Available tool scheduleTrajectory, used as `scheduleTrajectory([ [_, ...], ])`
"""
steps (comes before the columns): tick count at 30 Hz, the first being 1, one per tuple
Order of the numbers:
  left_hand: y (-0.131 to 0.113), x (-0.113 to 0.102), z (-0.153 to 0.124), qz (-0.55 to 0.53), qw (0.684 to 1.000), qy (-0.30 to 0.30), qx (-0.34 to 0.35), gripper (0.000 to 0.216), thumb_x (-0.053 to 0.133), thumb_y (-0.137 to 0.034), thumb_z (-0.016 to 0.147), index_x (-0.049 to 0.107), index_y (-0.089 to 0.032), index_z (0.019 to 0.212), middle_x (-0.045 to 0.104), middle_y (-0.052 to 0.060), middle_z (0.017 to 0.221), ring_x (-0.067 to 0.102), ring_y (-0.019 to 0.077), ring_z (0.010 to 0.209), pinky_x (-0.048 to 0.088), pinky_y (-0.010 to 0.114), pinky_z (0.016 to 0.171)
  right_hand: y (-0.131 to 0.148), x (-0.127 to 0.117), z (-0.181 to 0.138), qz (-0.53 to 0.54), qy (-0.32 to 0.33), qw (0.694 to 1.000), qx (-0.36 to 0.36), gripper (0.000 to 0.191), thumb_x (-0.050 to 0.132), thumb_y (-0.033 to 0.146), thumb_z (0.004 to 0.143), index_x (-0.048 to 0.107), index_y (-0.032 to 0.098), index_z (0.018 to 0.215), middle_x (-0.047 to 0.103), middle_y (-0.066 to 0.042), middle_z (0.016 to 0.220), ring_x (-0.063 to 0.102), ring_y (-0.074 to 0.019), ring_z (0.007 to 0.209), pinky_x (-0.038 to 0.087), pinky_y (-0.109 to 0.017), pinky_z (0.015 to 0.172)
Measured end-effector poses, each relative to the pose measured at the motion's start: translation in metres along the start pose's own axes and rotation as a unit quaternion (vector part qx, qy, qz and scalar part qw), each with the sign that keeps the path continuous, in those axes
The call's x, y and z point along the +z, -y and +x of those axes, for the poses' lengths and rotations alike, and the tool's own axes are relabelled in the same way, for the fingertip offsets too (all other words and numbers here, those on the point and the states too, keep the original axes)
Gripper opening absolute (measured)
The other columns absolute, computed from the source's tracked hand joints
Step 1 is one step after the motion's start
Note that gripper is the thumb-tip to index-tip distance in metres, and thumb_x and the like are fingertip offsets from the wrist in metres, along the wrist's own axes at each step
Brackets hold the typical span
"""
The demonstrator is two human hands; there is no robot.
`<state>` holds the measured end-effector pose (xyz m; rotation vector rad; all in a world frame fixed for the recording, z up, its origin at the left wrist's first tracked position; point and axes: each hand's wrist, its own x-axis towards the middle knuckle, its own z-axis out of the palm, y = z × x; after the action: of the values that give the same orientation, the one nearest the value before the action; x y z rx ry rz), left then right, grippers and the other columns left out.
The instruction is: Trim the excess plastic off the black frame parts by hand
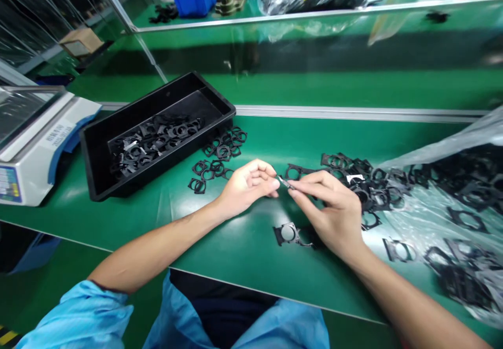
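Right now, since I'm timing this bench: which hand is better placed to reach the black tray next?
Left, probably: the left hand lies closer to the black tray, with loose black frames between, while the right hand is farther off, pinching a small dark piece.

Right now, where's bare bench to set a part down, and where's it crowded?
Bare green bench shows between the left forearm and the lone black part, and in front of the tray. It's crowded by the right hand, where loose parts spread toward the plastic bag, and beside the tray.
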<state>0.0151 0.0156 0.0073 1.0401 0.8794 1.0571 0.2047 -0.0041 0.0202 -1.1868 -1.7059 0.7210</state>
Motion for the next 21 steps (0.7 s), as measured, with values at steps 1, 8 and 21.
scheduleTrajectory([
  [1, 0.0, 0.0, -0.001, 0.001, 1.0, 0.008, 0.001, 0.044, 0.088, -0.046, 0.07, 0.061, -0.016, 0.09, 0.066, -0.001, 0.075, 0.065, 0.0092, 0.067, 0.053, 0.022, 0.07, 0.0, 0.001, -0.002, -0.018, 0.013, 0.999, -0.028, 0.011, 0.071, 0.027, 0.088, 0.081, 0.028, 0.093, 0.072, -0.006, 0.086, 0.068, -0.0213, 0.08, 0.059, -0.037, 0.076],
  [8, 0.004, 0.0, -0.004, 0.072, 0.995, -0.006, 0.067, 0.025, 0.079, -0.032, 0.081, 0.067, -0.015, 0.095, 0.07, 0.003, 0.084, 0.068, 0.0107, 0.074, 0.055, 0.022, 0.074, 0.002, 0.003, -0.002, 0.076, 0.013, 0.996, 0.046, 0.02, 0.077, 0.034, 0.085, 0.068, 0.024, 0.099, 0.07, -0.005, 0.091, 0.07, -0.0187, 0.078, 0.062, -0.032, 0.073],
  [21, -0.005, -0.002, -0.014, 0.311, 0.901, -0.015, 0.302, 0.006, 0.07, -0.022, 0.089, 0.075, -0.021, 0.088, 0.078, 0.006, 0.092, 0.072, 0.0184, 0.091, 0.056, 0.032, 0.087, 0.01, 0.002, -0.005, 0.083, 0.052, 0.994, 0.056, 0.018, 0.077, 0.04, 0.085, 0.073, 0.023, 0.081, 0.074, -0.003, 0.076, 0.071, -0.0188, 0.067, 0.062, -0.03, 0.068],
])
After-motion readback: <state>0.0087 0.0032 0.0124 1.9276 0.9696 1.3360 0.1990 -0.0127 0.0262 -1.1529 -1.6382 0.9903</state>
